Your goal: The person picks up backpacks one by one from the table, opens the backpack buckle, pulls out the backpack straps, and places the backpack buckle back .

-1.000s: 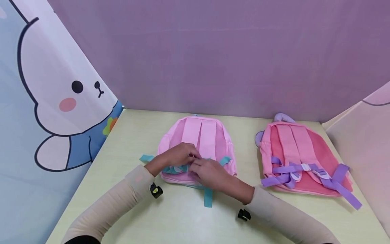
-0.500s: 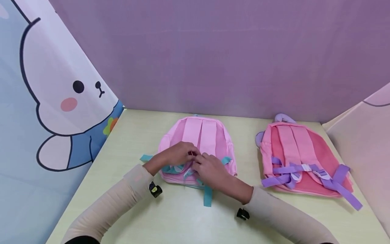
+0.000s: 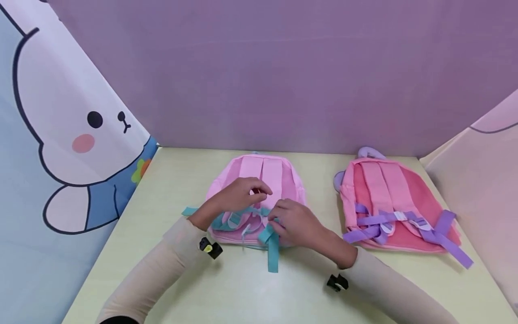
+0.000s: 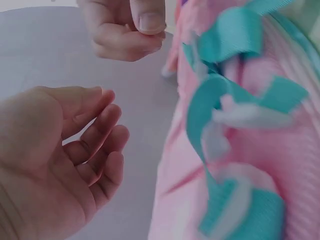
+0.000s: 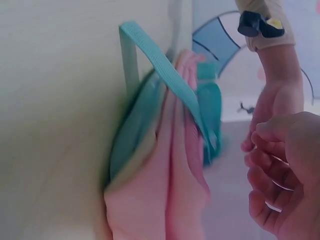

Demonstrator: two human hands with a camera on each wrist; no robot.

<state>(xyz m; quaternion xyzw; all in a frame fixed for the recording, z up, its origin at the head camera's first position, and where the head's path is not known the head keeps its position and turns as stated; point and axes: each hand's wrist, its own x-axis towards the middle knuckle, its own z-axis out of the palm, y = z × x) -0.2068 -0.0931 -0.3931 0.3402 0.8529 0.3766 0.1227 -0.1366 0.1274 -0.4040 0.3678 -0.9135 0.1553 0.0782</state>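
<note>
A light pink backpack (image 3: 272,173) lies flat on the table with its shoulder straps up. Teal straps (image 3: 273,252) and white buckles (image 4: 250,116) lie in a tangle across its lower part, and one teal end hangs over the near edge. Above the bag's left middle hovers my left hand (image 3: 238,194), its fingers loosely bent around nothing. My right hand (image 3: 297,222) is over the lower right of the bag, close to the teal straps. In the right wrist view the right hand's fingers (image 5: 272,175) curl loosely with nothing visible in them.
To the right lies a second, coral pink backpack (image 3: 430,198) with purple straps (image 3: 445,240) tied across it and a purple handle at its top. Both bags rest on a pale table (image 3: 178,180). A purple backdrop (image 3: 283,81) rises behind.
My hands were together at the teal straps. They have now drawn apart and lifted slightly, the straps have come free of the fingers, and more of the tangle shows. The head view has shifted a little.
</note>
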